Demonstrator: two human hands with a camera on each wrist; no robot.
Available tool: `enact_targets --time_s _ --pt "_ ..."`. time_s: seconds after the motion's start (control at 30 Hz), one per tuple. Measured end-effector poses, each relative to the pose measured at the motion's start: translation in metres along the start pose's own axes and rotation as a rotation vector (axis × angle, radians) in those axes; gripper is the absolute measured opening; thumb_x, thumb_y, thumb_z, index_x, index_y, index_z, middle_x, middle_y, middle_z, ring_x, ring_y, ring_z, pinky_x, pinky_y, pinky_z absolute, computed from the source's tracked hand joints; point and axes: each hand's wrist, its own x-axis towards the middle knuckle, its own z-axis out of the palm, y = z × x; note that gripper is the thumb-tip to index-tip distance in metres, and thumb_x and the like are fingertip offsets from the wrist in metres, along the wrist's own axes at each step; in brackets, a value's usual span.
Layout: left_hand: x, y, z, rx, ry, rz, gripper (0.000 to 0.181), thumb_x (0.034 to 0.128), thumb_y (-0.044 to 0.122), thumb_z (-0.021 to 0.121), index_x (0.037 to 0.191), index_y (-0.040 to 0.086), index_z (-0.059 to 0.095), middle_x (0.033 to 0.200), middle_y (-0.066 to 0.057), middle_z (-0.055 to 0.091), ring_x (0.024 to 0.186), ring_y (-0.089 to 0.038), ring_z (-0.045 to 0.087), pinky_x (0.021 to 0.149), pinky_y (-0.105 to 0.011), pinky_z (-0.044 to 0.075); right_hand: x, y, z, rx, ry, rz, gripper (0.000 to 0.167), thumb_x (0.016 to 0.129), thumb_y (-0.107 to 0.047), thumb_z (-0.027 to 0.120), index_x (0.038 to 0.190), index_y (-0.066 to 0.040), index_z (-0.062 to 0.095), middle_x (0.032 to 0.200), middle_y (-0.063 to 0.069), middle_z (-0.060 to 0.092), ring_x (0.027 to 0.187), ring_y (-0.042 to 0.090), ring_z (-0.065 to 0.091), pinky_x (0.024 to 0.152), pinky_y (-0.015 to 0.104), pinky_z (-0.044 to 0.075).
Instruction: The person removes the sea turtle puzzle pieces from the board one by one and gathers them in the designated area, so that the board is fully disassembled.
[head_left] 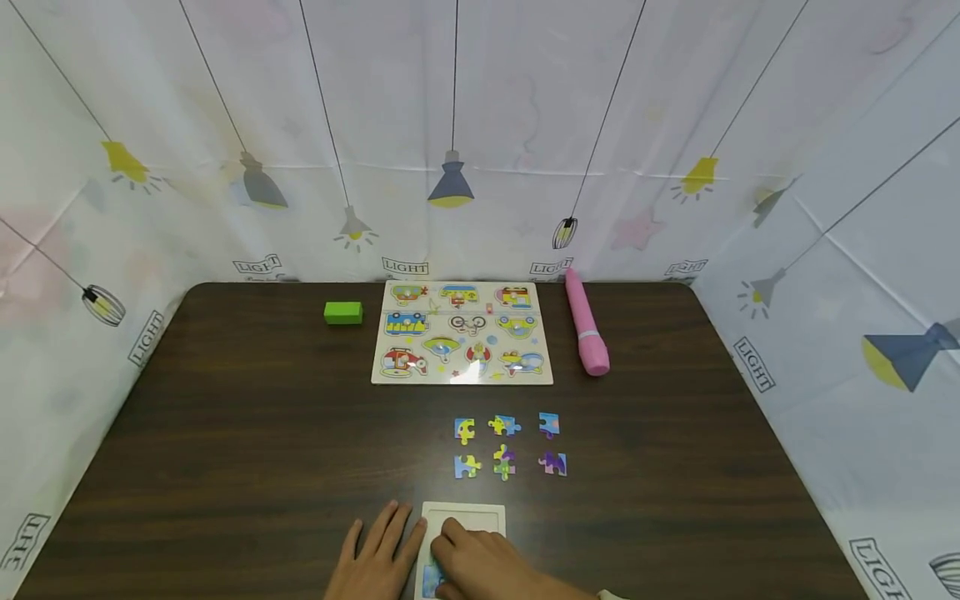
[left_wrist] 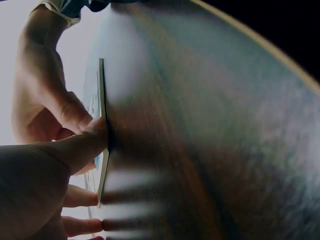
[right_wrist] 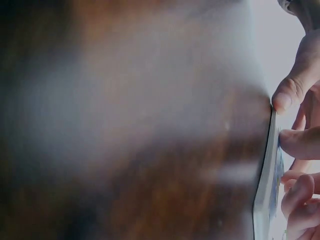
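Both hands at a pale tray, jigsaw pieces in rows

Everything is carried by a dark table surface (head_left: 225,467). A picture board (head_left: 438,329) is laid along the middle of the surface's far edge, apparently parked clear of the work. Toward the near edge, the right hand (head_left: 491,562) is curled over a pale tray (head_left: 465,507), perhaps so that what lies inside can be pressed; whether anything is pinched cannot be told. The left hand (head_left: 378,558) is spread, fingers straight, against the tray's left edge, probably so that sliding is prevented. Right of the board, a pink microphone-shaped object (head_left: 585,321) is set; toward the far-left corner, a green block (head_left: 343,313). Between board and tray, six jigsaw pieces (head_left: 555,464) are spaced in two rows, likely for easy picking. In the tray, a blue patch (head_left: 432,579) is partly covered by the right hand.
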Motion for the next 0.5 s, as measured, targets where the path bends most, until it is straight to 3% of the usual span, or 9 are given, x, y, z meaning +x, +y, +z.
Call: enact_targets --time_s 0.23,0.37,0.5 --pt "-0.003 0.004 -0.001 -0.032 0.006 -0.027 0.099 0.0837 0.090 0.039 0.144 0.013 0.059 0.151 -0.012 0.050 0.139 -0.033 0.046 0.100 -0.066 0.042 0.002 -0.001 0.004 0.401 -0.064 0.206 0.032 0.083 -0.015 0.087 0.095 -0.016 0.058 0.083 -0.014 0.050 0.064 -0.003 0.044 0.058 0.015 0.043" --pt "-0.002 0.004 -0.003 -0.064 -0.030 -0.036 0.102 0.0832 0.091 0.039 0.145 0.012 0.058 0.152 -0.013 0.049 0.140 -0.035 0.044 0.102 -0.067 0.040 0.000 0.002 0.003 0.633 -0.043 0.198 0.027 0.087 -0.008 0.082 0.090 -0.016 0.056 0.074 -0.016 0.050 0.060 -0.004 0.043 0.056 0.015 0.043" --pt "-0.002 0.004 -0.003 -0.076 -0.033 -0.033 0.100 0.0832 0.091 0.040 0.145 0.013 0.057 0.153 -0.013 0.049 0.140 -0.034 0.044 0.101 -0.068 0.040 -0.003 0.012 -0.003 0.798 0.044 0.148 0.019 0.090 -0.007 0.078 0.088 -0.014 0.059 0.072 -0.015 0.054 0.055 -0.007 0.043 0.051 0.014 0.043"
